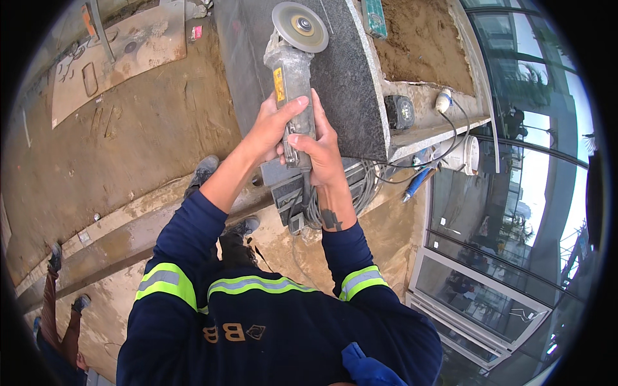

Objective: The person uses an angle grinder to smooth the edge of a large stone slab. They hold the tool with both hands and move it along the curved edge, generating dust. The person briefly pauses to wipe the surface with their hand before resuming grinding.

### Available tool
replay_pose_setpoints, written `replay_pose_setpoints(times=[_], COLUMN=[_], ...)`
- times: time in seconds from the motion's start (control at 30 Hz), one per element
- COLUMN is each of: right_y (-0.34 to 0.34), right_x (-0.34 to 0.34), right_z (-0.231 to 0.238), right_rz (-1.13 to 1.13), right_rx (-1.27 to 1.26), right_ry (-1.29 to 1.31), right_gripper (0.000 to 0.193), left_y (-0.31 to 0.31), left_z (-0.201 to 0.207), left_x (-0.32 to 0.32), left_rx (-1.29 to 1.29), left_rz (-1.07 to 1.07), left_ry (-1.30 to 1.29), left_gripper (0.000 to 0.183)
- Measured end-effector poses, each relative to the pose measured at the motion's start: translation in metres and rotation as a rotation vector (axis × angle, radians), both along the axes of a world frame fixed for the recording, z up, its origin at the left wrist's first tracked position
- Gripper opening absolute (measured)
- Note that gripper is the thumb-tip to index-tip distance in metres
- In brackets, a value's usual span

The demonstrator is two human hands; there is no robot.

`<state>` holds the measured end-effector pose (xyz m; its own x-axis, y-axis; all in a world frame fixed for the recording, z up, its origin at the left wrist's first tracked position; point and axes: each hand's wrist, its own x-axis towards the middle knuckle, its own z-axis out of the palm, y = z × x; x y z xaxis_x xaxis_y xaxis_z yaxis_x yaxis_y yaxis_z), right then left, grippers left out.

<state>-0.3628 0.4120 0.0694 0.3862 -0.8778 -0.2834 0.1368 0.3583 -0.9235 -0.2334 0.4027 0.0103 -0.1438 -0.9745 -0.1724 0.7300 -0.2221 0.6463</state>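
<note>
Both my hands hold a dusty grey angle grinder (297,77) over a dark stone slab (347,96). Its round cutting disc (300,27) points away from me, with the flat side showing. My left hand (273,122) grips the body from the left, thumb laid across the top. Nearer to me, my right hand (322,143) wraps the rear of the body, its thumb also on top. From the back end of the grinder a cord runs down beside a coil of cable (365,193). Whether the disc is spinning I cannot tell.
A black tape measure (400,112) and a white plug connector (443,100) lie on the ledge at the right. Beyond them is a sand-filled bed (421,38). A white bucket (465,156) stands by the glass facade. Another person's legs (63,318) show at the lower left.
</note>
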Motion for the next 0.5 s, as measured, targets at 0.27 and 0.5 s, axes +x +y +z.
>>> replay_pose_setpoints(times=[0.27, 0.5], right_y=[-0.0035, -0.0058], right_x=[-0.0015, -0.0045], right_z=[-0.0004, -0.0042], right_rz=[0.003, -0.007], right_rx=[-0.056, -0.046], right_ry=[0.06, 0.036], right_gripper=[0.103, 0.102], left_y=[-0.0062, -0.0086], left_z=[-0.0025, -0.003], left_x=[-0.0026, -0.0049], left_rx=[-0.014, -0.004], left_rz=[-0.036, -0.042], left_ry=[0.011, -0.033], left_gripper=[0.069, 0.069])
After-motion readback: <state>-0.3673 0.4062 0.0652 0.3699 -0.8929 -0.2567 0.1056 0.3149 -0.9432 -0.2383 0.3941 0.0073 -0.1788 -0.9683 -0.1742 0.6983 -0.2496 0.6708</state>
